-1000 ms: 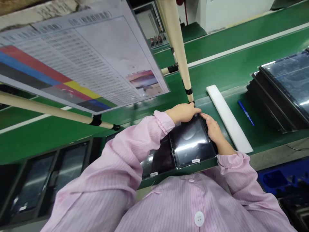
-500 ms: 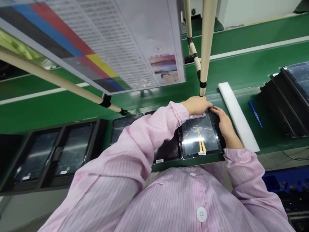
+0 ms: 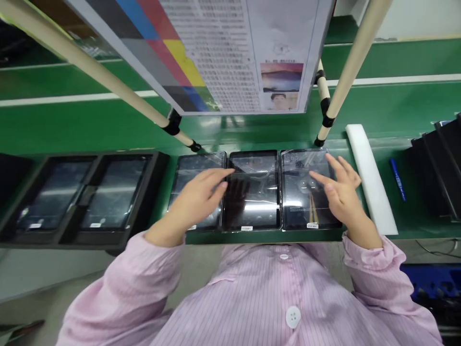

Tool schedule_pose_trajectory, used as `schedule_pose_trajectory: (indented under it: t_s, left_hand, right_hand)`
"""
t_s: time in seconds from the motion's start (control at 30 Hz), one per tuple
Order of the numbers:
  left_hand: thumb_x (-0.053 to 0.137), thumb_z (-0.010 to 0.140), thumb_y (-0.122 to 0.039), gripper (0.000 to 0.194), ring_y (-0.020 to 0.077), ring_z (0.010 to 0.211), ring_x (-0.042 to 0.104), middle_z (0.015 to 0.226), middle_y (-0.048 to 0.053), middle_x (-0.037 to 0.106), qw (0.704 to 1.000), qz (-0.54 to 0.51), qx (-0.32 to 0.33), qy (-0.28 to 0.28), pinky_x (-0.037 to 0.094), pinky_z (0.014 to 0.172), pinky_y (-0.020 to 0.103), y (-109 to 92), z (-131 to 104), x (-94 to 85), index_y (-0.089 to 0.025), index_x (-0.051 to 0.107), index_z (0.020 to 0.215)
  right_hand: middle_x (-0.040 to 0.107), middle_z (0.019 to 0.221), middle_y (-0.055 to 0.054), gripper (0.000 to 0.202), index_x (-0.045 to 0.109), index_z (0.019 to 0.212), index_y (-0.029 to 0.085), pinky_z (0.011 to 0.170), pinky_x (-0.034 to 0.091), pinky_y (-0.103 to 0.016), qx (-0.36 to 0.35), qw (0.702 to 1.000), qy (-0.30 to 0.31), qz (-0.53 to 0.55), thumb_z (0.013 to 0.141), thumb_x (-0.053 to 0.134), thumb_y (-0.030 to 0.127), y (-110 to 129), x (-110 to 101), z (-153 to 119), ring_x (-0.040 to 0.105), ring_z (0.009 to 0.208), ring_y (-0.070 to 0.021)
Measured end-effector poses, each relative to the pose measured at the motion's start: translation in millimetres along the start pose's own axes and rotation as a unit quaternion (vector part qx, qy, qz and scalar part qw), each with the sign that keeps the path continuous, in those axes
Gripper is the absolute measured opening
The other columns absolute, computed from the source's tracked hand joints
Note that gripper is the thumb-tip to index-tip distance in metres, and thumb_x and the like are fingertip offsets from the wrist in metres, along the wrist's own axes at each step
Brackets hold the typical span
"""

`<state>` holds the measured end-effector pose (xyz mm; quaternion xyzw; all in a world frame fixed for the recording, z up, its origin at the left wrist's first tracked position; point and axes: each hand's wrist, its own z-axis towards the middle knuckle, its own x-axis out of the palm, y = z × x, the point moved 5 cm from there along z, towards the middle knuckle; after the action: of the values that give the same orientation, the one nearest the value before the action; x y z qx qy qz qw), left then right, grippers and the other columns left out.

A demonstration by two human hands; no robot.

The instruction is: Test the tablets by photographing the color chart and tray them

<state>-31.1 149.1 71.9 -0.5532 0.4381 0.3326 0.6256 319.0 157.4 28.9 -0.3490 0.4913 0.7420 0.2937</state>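
Three tablets lie side by side on the green bench, each with a small white label at its near edge. My left hand (image 3: 201, 197) is over the left tablet (image 3: 194, 166), its fingertips reaching the edge of the middle tablet (image 3: 252, 192); its fingers point right and it holds nothing. Above the right tablet (image 3: 297, 192) is my right hand (image 3: 340, 190), fingers apart and empty, the index finger stretched toward the screen. I cannot tell whether that finger touches the glass. The right tablet shows a dim picture with yellow lines; the middle screen is dark and mirrors a hand.
At left, a black foam tray (image 3: 160, 168) holds two tablets. A white foam strip (image 3: 372, 180) and a blue marker (image 3: 398, 179) lie to the right, near stacked black trays (image 3: 432, 168). Beige poles (image 3: 347, 72) carry a printed sheet (image 3: 230, 57) above the bench.
My left hand has moved left from the right tablet's top edge, uncovering the middle tablet. The right hand has come over the right tablet's screen, which now shows a dimmer picture with an overlay.
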Motion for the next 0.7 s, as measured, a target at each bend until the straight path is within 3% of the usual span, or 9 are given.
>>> schedule_pose_trajectory:
  t_s: [0.17, 0.23, 0.3, 0.43, 0.5, 0.6, 0.63, 0.7]
  left_hand:
    - [0.049, 0.098, -0.042, 0.042, 0.0314, 0.135, 0.059, 0.141, 0.010, 0.065, 0.968, 0.062, -0.237, -0.055, 0.048, 0.116, 0.051, 91, -51, -19.3, -0.024, 0.060, 0.135]
    - [0.057, 0.094, -0.045, 0.034, 0.0336, 0.130, 0.061, 0.122, 0.004, 0.073, 0.949, 0.017, -0.312, -0.034, 0.047, 0.115, 0.054, 121, -64, -14.3, -0.026, 0.063, 0.123]
    - [0.066, 0.090, -0.047, 0.025, 0.0303, 0.124, 0.064, 0.103, -0.003, 0.076, 0.923, -0.086, -0.375, -0.023, 0.052, 0.108, 0.045, 141, -73, -4.3, -0.028, 0.064, 0.106]
    - [0.071, 0.089, -0.044, 0.022, 0.0172, 0.101, 0.066, 0.084, -0.011, 0.076, 0.858, -0.269, -0.436, -0.049, 0.050, 0.077, 0.020, 157, -74, 9.2, -0.025, 0.062, 0.085]
    - [0.070, 0.091, -0.042, 0.022, 0.0137, 0.083, 0.065, 0.076, -0.011, 0.075, 0.839, -0.323, -0.436, -0.035, 0.048, 0.071, 0.018, 159, -71, 12.1, -0.023, 0.064, 0.082]
    - [0.069, 0.094, -0.035, 0.019, 0.0108, 0.072, 0.061, 0.073, -0.011, 0.076, 0.809, -0.388, -0.440, -0.018, 0.049, 0.070, 0.017, 161, -67, 13.2, -0.022, 0.067, 0.080]
    - [0.068, 0.095, -0.032, 0.017, 0.0101, 0.071, 0.061, 0.072, -0.011, 0.076, 0.801, -0.395, -0.448, -0.022, 0.048, 0.070, 0.017, 162, -66, 12.5, -0.022, 0.068, 0.081]
    - [0.067, 0.096, -0.025, 0.014, 0.0088, 0.070, 0.061, 0.072, -0.010, 0.076, 0.797, -0.392, -0.457, -0.031, 0.046, 0.067, 0.015, 162, -63, 10.4, -0.021, 0.070, 0.083]
  right_hand:
    - [0.042, 0.165, 0.001, 0.067, 0.078, 0.122, 0.038, 0.122, 0.021, -0.075, 0.079, 0.996, -0.049, 0.004, 0.107, 0.018, 0.064, -25, -17, -28, 0.030, 0.155, -0.0389]
    - [0.045, 0.164, 0.000, 0.068, 0.079, 0.119, 0.036, 0.122, 0.022, -0.075, 0.095, 0.995, -0.041, 0.005, 0.107, 0.018, 0.063, -31, -13, -40, 0.033, 0.153, -0.0382]
    - [0.045, 0.163, -0.001, 0.067, 0.080, 0.118, 0.036, 0.122, 0.022, -0.075, 0.100, 0.994, -0.040, 0.003, 0.107, 0.019, 0.063, -33, -9, -48, 0.034, 0.152, -0.0376]
    - [0.046, 0.162, -0.001, 0.065, 0.079, 0.120, 0.036, 0.122, 0.024, -0.074, 0.101, 0.993, -0.057, -0.006, 0.108, 0.020, 0.062, -28, -2, -47, 0.036, 0.151, -0.0363]
    - [0.047, 0.162, -0.001, 0.064, 0.079, 0.120, 0.037, 0.121, 0.022, -0.074, 0.102, 0.993, -0.050, -0.016, 0.107, 0.021, 0.063, -27, 1, -44, 0.036, 0.151, -0.0368]
    - [0.044, 0.164, -0.002, 0.063, 0.075, 0.128, 0.036, 0.126, 0.017, -0.072, 0.142, 0.988, -0.059, 0.024, 0.104, 0.027, 0.069, -39, 1, -48, 0.034, 0.153, -0.0367]
    - [0.045, 0.163, -0.006, 0.067, 0.073, 0.133, 0.033, 0.127, 0.020, -0.069, 0.175, 0.980, -0.070, 0.060, 0.102, 0.029, 0.074, -47, 0, -53, 0.038, 0.151, -0.0363]
    - [0.059, 0.148, -0.016, 0.082, 0.068, 0.139, 0.024, 0.120, 0.038, -0.064, 0.248, 0.956, -0.079, 0.137, 0.096, 0.031, 0.083, -65, 2, -64, 0.056, 0.135, -0.0353]
